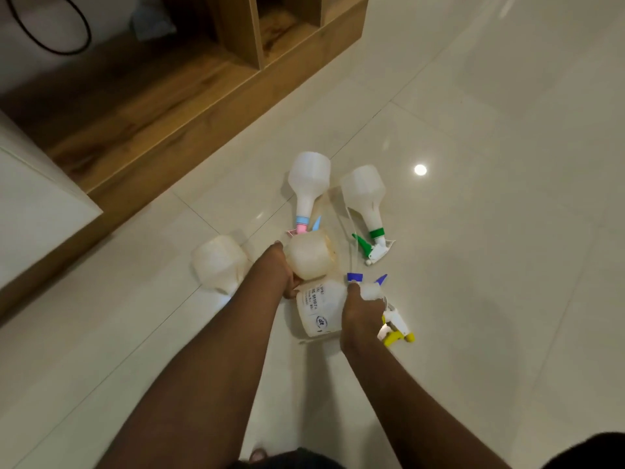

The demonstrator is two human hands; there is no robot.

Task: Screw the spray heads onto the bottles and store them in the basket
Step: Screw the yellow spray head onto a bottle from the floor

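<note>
Blurring hides the leftmost translucent bottle [220,265] on the glossy tile floor [507,231]. Your left hand [280,269] grips a rounded bottle [309,253]; your right hand [363,316] clutches the blue spray head [365,282] on the labelled bottle [319,309]. Pink-collared bottle [309,179] and green-headed bottle [365,194] lie beyond.

both bare forearms reach forward and down, side by side. the left hand [282,265] and the right hand [362,313] are each curled closed in a grip.
</note>
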